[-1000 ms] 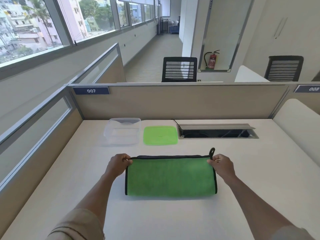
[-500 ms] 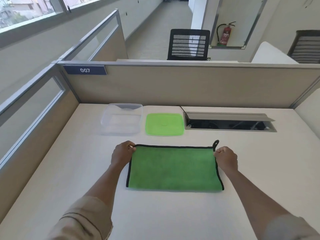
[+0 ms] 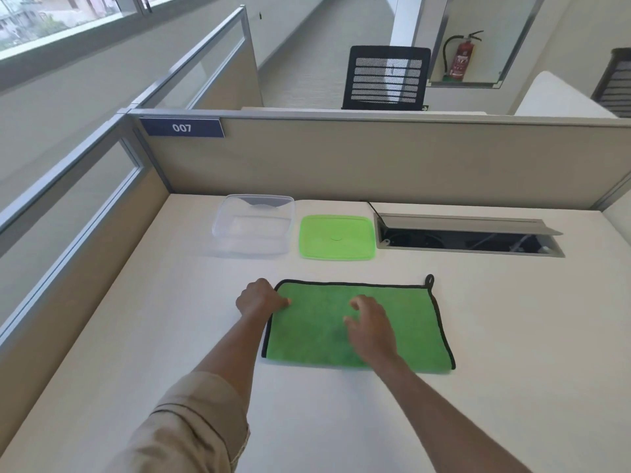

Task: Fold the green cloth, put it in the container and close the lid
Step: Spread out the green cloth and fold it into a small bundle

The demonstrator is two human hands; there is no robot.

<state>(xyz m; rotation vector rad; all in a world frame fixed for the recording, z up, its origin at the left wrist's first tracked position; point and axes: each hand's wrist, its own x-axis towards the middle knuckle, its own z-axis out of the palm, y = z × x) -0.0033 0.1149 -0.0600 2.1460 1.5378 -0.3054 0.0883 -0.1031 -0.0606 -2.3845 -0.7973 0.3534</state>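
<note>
While our left hand [image 3: 261, 300] pinches the cloth [image 3: 409, 322] edge, our right hand [image 3: 370, 327] hovers spread wide; the desk [image 3: 512, 336] lies bare rightward, sign [image 3: 182, 128] reading "007".

Cream laminate counter [image 3: 512, 319] enclosed by beige partition panels [image 3: 375, 162] labelled 007. Daylit windows [image 3: 51, 25] left. Black mesh office chair [image 3: 387, 78] and red fire extinguisher [image 3: 461, 61] beyond.

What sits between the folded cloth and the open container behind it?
Nothing visible. Only bare desk lies between the cloth and the clear container. The lid lies flat to the container's right, off that path, and the container's mouth is open.
</note>
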